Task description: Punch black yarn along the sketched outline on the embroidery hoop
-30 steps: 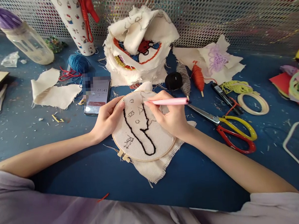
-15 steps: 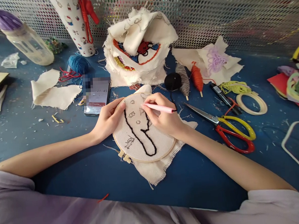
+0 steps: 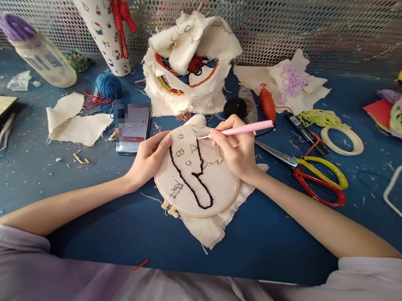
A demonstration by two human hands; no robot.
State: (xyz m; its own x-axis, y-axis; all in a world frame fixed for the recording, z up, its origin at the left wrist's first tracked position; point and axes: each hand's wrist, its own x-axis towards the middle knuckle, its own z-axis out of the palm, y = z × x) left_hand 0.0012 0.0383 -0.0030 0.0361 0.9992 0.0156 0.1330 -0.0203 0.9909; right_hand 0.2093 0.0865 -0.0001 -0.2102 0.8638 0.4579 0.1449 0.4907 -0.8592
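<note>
left hand: fingers curled, gripping | right hand: pinching

The phone screen is showing a pixelated patch at its upper left. The right hand is covering part of the hoop rim and the pink tool's grip. The white frame is running off the right edge. The needle tip is too small to judge.

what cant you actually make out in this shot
- Phone screen, head view: its left part is blurred, text too small to read.
- Needle tip of the pink tool: too fine to tell if it pierces the cloth in the hoop.
- Right hand palm covers some sketch marks.
- White frame: cut by the right edge.
- Left hand fingertips hide the hoop's rim there.
</note>
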